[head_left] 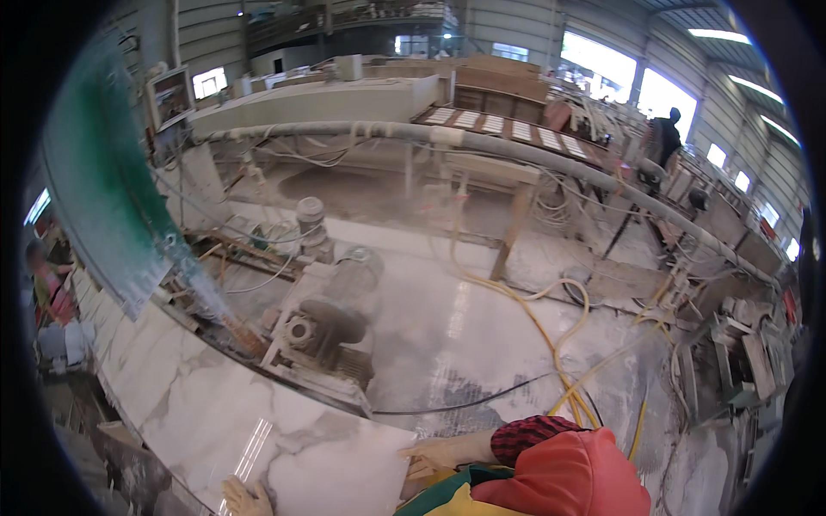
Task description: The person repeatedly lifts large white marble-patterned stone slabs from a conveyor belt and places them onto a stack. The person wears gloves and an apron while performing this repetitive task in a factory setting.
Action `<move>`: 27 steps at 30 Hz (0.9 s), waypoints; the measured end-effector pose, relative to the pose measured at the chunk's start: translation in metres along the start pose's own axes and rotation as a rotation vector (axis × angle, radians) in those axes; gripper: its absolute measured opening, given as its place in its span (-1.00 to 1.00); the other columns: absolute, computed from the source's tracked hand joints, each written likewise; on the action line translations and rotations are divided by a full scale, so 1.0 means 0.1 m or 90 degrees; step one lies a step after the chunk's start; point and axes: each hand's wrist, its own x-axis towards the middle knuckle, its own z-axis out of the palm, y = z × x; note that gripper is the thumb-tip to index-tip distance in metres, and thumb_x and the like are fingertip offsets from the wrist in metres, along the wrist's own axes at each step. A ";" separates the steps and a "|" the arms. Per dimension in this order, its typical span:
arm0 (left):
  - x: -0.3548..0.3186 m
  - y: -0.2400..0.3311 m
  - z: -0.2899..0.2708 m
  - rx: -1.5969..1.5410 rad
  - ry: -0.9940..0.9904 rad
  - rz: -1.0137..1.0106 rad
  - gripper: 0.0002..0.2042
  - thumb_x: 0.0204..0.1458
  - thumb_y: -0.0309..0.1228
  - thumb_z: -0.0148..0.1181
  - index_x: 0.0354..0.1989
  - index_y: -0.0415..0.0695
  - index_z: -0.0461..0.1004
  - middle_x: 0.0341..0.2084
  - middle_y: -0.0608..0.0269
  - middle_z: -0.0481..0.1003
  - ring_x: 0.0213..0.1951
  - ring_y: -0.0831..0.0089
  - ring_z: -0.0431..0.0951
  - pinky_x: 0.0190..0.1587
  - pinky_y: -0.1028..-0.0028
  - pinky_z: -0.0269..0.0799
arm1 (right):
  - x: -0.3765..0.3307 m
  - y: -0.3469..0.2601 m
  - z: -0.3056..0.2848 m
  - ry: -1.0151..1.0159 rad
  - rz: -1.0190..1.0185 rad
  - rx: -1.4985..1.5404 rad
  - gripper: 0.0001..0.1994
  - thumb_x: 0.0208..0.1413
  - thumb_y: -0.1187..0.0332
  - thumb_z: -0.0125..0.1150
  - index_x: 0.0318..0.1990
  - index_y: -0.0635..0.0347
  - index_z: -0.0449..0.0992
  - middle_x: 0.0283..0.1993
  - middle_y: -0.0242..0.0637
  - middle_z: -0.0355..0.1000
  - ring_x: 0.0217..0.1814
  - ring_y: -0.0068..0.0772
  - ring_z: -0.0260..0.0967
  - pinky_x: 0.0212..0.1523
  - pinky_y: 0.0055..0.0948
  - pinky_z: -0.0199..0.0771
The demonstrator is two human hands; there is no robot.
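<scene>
A large white slab (198,387) with grey marble-like veins stretches from the left to the bottom middle. My left hand (247,499), in a pale glove, rests on its glossy surface at the bottom edge of the view. The fingers there are apart, and the palm is partly cut off. My right hand (426,460), also in a pale glove, lies at the slab's right edge with fingers stretched over it; its underside is hidden. A red-and-black checked cuff (527,437) shows at the right wrist. Red, green and yellow clothing covers part of that arm.
A dusty motor (344,275) stands beyond the slab, beside a green curved guard (107,189). Yellow hoses (551,335) and a black cable (482,402) cross the wet floor. A long pipe (516,148) spans the back. One person (667,138) stands far right, another (53,284) at left.
</scene>
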 end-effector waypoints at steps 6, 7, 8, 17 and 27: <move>-0.18 0.16 0.08 0.078 -0.101 0.074 -0.23 0.30 0.24 -0.04 0.49 -0.10 0.28 0.41 -0.19 0.31 0.39 -0.25 0.29 0.43 -0.25 0.07 | -0.14 -0.07 0.15 -0.037 -0.080 -0.163 -0.54 0.48 0.17 0.07 0.39 0.18 0.34 0.43 -0.13 0.36 0.43 -0.33 0.35 0.45 -0.29 0.40; -0.28 0.71 -0.59 0.068 -0.200 0.060 -0.21 0.29 0.24 -0.03 0.51 -0.10 0.24 0.45 -0.20 0.25 0.43 -0.26 0.23 0.46 -0.24 0.02 | -0.03 -0.01 -0.10 -0.076 -0.124 -0.211 -0.53 0.47 0.17 0.09 0.40 0.17 0.34 0.43 -0.11 0.36 0.43 -0.32 0.35 0.44 -0.29 0.41; -0.59 0.62 -0.51 0.043 -0.160 0.149 -0.21 0.30 0.23 -0.03 0.53 -0.10 0.21 0.48 -0.20 0.19 0.46 -0.25 0.16 0.48 -0.23 -0.03 | 0.12 -0.03 -0.06 -0.083 -0.101 -0.223 -0.53 0.46 0.16 0.10 0.41 0.16 0.34 0.42 -0.10 0.35 0.43 -0.30 0.35 0.43 -0.30 0.42; -1.91 1.21 -1.00 0.194 -0.065 0.456 -0.33 0.33 -0.29 -0.23 0.62 -0.16 -0.07 0.57 -0.12 0.05 0.51 -0.13 0.15 0.51 0.01 0.08 | 0.62 0.09 -0.40 -0.063 -0.096 -0.085 -0.41 0.39 0.07 0.18 0.43 0.22 0.32 0.44 -0.01 0.35 0.49 -0.12 0.32 0.45 -0.20 0.40; -1.95 1.17 -0.82 0.021 -0.206 0.295 -0.33 0.31 -0.14 -0.18 0.61 0.00 0.05 0.55 -0.07 0.10 0.50 -0.12 0.16 0.52 -0.01 0.06 | 0.36 -0.01 0.18 0.092 -0.057 -0.134 -0.27 0.28 -0.02 0.32 0.44 0.25 0.26 0.47 0.19 0.27 0.54 0.04 0.25 0.52 -0.17 0.29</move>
